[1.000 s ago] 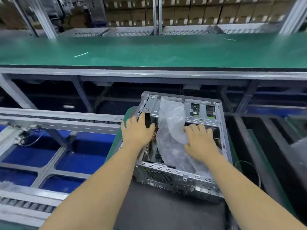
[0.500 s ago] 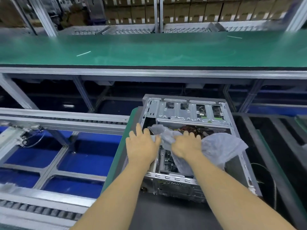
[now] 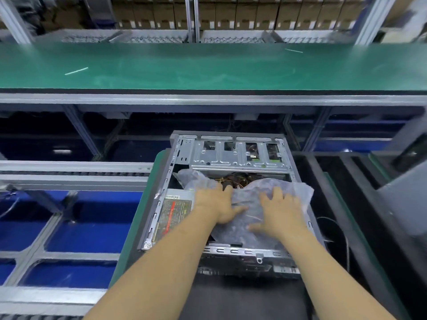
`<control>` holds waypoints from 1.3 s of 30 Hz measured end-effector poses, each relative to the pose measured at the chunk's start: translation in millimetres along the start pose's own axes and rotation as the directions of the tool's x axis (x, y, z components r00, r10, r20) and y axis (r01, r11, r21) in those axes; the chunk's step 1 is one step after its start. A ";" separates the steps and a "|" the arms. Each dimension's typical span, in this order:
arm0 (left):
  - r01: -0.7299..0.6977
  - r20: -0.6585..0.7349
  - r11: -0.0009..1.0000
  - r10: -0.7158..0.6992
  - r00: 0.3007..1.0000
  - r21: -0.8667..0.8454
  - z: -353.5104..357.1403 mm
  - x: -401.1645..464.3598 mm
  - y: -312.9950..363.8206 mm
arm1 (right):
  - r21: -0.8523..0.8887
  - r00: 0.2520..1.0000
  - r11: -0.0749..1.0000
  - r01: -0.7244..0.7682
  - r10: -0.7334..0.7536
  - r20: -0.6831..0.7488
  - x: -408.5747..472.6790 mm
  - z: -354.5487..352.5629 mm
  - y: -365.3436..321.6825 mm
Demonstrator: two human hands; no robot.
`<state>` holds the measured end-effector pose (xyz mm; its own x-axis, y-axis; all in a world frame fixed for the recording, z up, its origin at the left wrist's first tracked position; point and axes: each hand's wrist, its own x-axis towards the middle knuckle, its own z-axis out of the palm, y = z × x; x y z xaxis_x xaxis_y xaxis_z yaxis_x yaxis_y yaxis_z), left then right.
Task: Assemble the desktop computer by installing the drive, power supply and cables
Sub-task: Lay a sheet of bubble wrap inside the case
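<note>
Your left hand (image 3: 216, 204) | right hand (image 3: 280, 210) | both flat, fingers spread, pressing plastic bag (image 3: 254, 199) (crumpled) inside open case (image 3: 233, 153), gripping nothing.

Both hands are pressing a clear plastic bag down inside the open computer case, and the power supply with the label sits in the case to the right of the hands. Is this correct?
Not quite. The head view shows the power supply on the left of the hands, against the left wall of the case. The rest holds: the left hand and the right hand both lie flat on the clear plastic bag inside the open case.
</note>
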<state>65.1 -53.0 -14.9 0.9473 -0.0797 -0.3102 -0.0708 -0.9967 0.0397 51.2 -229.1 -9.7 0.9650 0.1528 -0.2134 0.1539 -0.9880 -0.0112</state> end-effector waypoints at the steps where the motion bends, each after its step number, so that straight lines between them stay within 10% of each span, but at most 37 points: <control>1: 0.009 0.031 1.000 -0.008 0.999 -0.015 6.1 -0.2 2.0 | 0.091 0.987 0.995 -0.030 0.015 0.161 0.4 2.8 0.4; 8: 0.019 0.046 1.000 -0.019 0.999 0.011 31.4 -4.6 2.7 | 0.543 0.913 0.826 -0.154 -0.091 0.397 7.8 23.4 12.3; 17: 0.100 0.007 0.995 -0.100 0.995 -0.013 35.0 -7.8 3.5 | 0.478 0.871 0.878 0.006 -0.239 0.428 16.4 19.1 18.1; 21: 0.088 -0.034 0.996 -0.089 0.995 -0.021 31.2 -7.3 5.5 | 0.015 0.987 0.990 0.140 -0.141 0.071 3.0 13.9 12.6; 25: 0.074 -0.108 0.994 -0.082 0.991 -0.078 27.9 -9.7 8.1 | -0.135 0.853 0.991 -0.017 -0.056 -0.518 0.7 2.5 15.0; 28: 0.054 -0.192 0.994 -0.072 0.979 -0.098 27.9 -8.8 6.6 | 0.108 0.921 0.945 -0.309 0.325 -0.214 12.8 -1.9 25.8; 35: 0.090 -0.190 0.991 -0.108 0.976 -0.097 25.4 -8.3 7.5 | 0.217 0.946 0.947 -0.236 0.275 -0.173 39.3 -8.5 33.6; 39: -0.050 -0.434 0.992 -0.006 0.901 -0.116 -5.6 -6.0 49.4 | 0.529 0.979 0.845 -0.078 0.164 -0.118 31.7 -25.9 46.2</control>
<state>57.7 -101.7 -5.8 0.9894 -0.0594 0.1324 -0.0812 -0.9829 0.1654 94.4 -269.4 8.3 0.9954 -0.0102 -0.0957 -0.0578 -0.8583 -0.5099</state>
